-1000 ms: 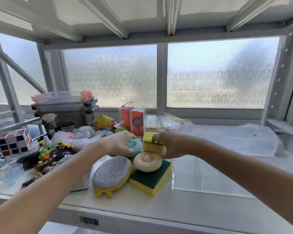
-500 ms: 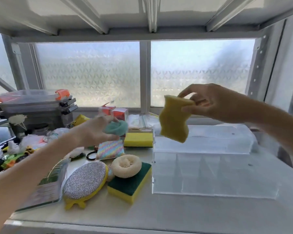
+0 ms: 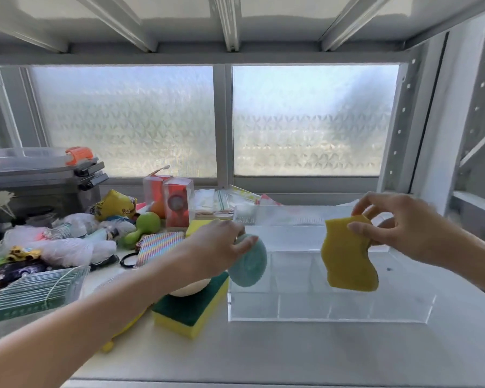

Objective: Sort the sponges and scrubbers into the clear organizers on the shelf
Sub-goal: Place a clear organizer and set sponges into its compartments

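My left hand (image 3: 216,249) holds a round teal scrubber (image 3: 249,261) at the left end of the near clear organizer (image 3: 331,309), over its left compartment. My right hand (image 3: 403,228) pinches a wavy yellow sponge (image 3: 347,257) by its top edge; it hangs above the organizer's middle. A second clear organizer (image 3: 286,217) stands behind the first. A yellow-and-green sponge (image 3: 191,312) lies on the shelf left of the organizers, with a pale round scrubber (image 3: 189,288) on top, partly hidden by my left arm.
A heap of toys, plastic bags and packets (image 3: 67,242) fills the left side, with a grey lidded box (image 3: 39,177) behind it and a striped cloth (image 3: 160,243) nearer the middle. Red boxes (image 3: 177,203) stand at the back. A shelf post (image 3: 403,130) rises on the right.
Both hands lifted their items from the pile and carried them right. The yellow sponge has come down over the near organizer, and the teal scrubber now reaches its left end.
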